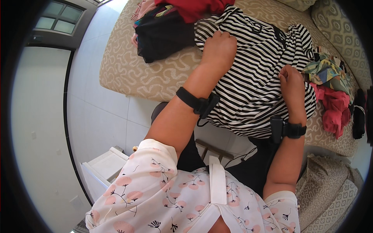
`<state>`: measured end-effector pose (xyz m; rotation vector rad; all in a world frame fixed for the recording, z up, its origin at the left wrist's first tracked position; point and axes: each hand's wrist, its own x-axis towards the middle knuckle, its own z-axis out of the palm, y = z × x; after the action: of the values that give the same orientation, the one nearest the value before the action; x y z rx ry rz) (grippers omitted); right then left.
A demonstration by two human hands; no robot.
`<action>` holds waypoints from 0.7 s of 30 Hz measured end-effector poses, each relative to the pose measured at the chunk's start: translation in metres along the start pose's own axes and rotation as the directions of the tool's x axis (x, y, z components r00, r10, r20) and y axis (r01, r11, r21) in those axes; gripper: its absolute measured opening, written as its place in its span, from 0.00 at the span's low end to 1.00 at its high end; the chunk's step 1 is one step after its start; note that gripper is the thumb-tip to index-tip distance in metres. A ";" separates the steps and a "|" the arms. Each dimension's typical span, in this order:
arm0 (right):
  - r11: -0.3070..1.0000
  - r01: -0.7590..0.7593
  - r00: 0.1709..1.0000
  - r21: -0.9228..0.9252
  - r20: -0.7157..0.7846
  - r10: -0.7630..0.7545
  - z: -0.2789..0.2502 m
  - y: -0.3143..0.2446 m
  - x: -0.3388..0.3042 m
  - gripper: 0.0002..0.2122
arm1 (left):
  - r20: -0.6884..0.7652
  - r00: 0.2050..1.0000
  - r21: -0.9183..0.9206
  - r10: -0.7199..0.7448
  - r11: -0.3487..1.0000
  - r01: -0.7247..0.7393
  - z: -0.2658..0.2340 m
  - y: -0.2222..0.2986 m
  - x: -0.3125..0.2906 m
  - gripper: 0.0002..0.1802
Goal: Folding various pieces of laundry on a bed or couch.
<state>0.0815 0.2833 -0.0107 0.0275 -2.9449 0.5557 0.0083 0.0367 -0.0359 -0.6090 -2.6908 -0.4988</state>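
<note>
A black-and-white striped shirt (pixel 252 70) lies spread over the patterned sofa seat in front of me, its lower part draping off the front edge. My left hand (pixel 219 48) is closed with curled fingers on the shirt's left side, near the sleeve. On the other side, my right hand (pixel 292 79) is closed on the cloth below the right sleeve, thumb against the fingers. The fabric is slightly rumpled between the two hands, and the fingertips of the left hand are partly hidden.
Black cloth (pixel 165 39) and a red garment (pixel 190 9) are heaped at the left on the sofa seat (pixel 128 66). A multicoloured garment (pixel 328 70) and a pink-red one (pixel 336 108) lie at the right, beside a dark rolled item (pixel 359 114). A white drawer unit (pixel 105 167) stands lower left.
</note>
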 end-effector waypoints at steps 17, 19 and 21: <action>-0.032 0.020 0.976 0.999 -0.013 0.219 -0.041 -0.010 0.004 0.05 | 0.176 0.865 -0.971 -0.470 0.065 0.232 -0.047 -0.011 0.019 0.05; -0.159 -0.072 0.997 0.985 0.067 -0.040 -0.050 -0.018 -0.003 0.07 | 0.134 0.868 -0.963 -0.478 0.143 0.228 -0.046 -0.012 0.020 0.04; -0.290 -0.186 0.943 0.939 0.088 -0.321 -0.050 -0.011 -0.010 0.12 | 0.132 0.880 -0.969 -0.456 0.127 0.211 -0.048 -0.008 0.021 0.04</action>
<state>0.0989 0.2909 0.0383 0.5077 -1.4405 2.9957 -0.0012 0.0178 0.0126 -0.1053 -1.9126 -2.3730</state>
